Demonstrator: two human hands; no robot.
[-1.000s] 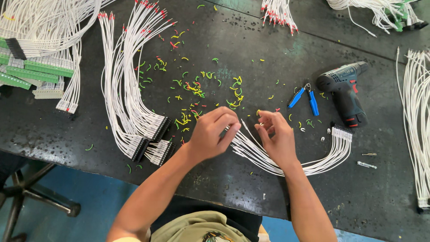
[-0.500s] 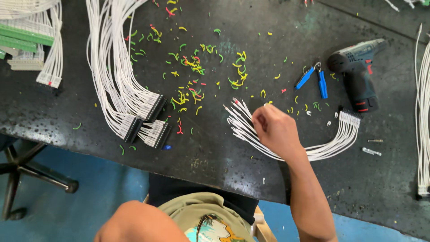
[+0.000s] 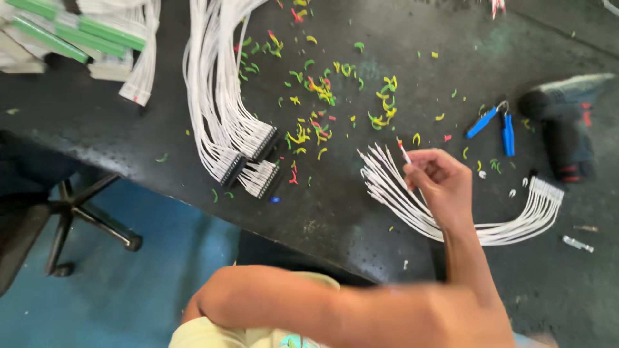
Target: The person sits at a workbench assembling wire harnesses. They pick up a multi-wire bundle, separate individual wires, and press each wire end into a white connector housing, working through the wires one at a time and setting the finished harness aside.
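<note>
My right hand [image 3: 442, 183] hovers over the dark workbench [image 3: 97, 122] and pinches a single white wire with a red tip [image 3: 403, 152] between thumb and fingers. Under it lies a curved white wire harness [image 3: 509, 229]. Its loose ends fan out to the left of the hand, and its connector [image 3: 545, 191] sits at the right. My left forearm [image 3: 309, 306] crosses the bottom of the view near my body. The left hand itself is out of sight.
Long white wire bundles [image 3: 219, 96] end in black connectors [image 3: 248, 158] at centre left. Coloured insulation scraps [image 3: 316, 129] litter the bench. Blue-handled pliers [image 3: 493, 122] and a cordless drill [image 3: 567, 129] lie at right. Green strips [image 3: 77, 32] are top left, a chair base [image 3: 84, 216] below.
My left hand left the harness and dropped below the bench edge, out of view. My right hand stayed at the harness and now lifts one red-tipped wire. The view shifted lower.
</note>
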